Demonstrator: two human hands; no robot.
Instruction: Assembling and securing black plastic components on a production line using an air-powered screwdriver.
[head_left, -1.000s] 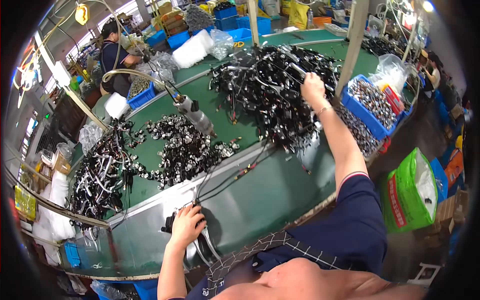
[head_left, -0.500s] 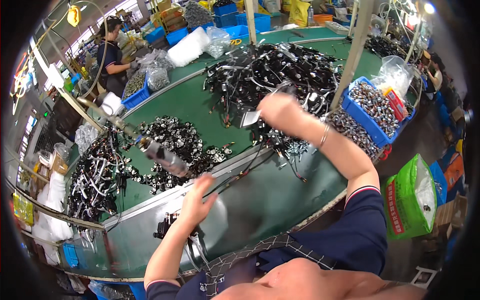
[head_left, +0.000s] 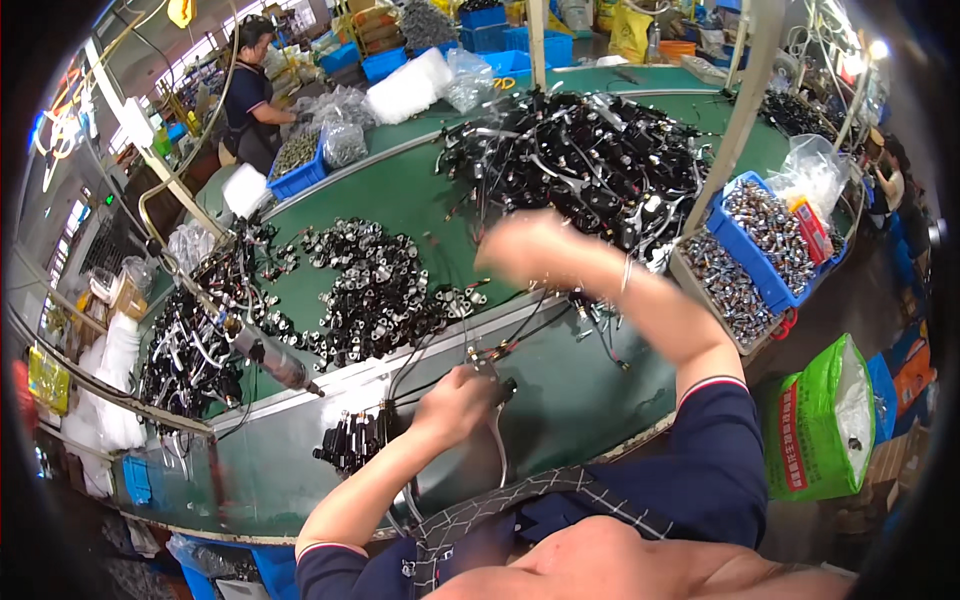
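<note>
My left hand [head_left: 455, 405] is closed around a brake lever with a black body and a curved silver blade [head_left: 498, 445], held over the bench's near strip. Thin dark cables run from beside it. My right hand [head_left: 530, 250] is smeared by motion above the bench, between the two piles; its fingers cannot be made out. Behind it rises a large heap of black and silver brake levers with cables [head_left: 580, 160]. A pile of small black and silver clamps [head_left: 370, 285] lies to its left. Several black levers [head_left: 352, 440] rest side by side beside my left forearm.
A powered screwdriver [head_left: 268, 358] hangs over the left side. More levers [head_left: 195, 350] lie beyond it. At right are a blue bin of small metal parts [head_left: 740, 245] and a green sack [head_left: 825, 420]. A metal post [head_left: 745, 110] rises by the heap. Another person [head_left: 252, 100] works across the bench.
My left hand has moved right and closed on a brake lever. My right hand has shifted slightly left and down, away from the heap. The screwdriver has swung left and lower.
</note>
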